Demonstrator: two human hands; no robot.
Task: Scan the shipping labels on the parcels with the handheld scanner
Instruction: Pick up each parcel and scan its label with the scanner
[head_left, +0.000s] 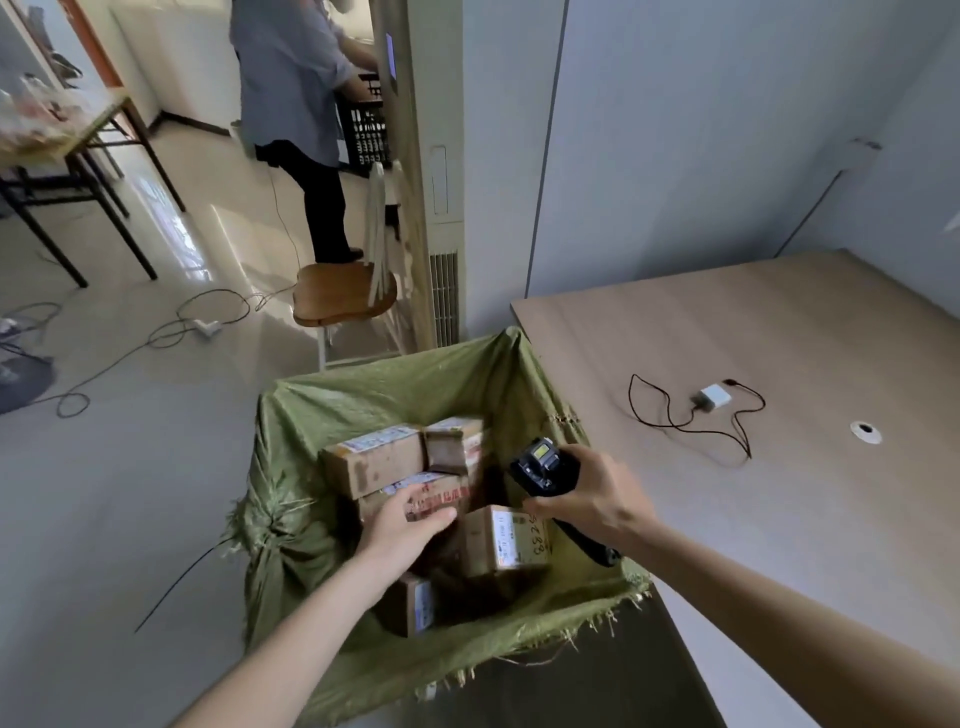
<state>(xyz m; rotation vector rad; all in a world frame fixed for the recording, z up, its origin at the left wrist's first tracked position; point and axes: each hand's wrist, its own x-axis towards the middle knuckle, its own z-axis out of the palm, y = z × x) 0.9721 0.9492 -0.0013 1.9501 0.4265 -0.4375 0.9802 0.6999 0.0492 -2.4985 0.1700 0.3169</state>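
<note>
At lower centre, our left hand (410, 525) rests flat on a stiff, light-looking parcel (431, 499); gripping its edges seems best. Our right hand (587, 493) grasps the scanner (540, 465).

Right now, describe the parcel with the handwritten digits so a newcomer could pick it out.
Start at the green woven sack standing open beside the wooden table. Among its cardboard parcels, look nearest the table, just below the scanner gripped in the right hand. That parcel alone has dark digits handwritten beside its white label.
</note>
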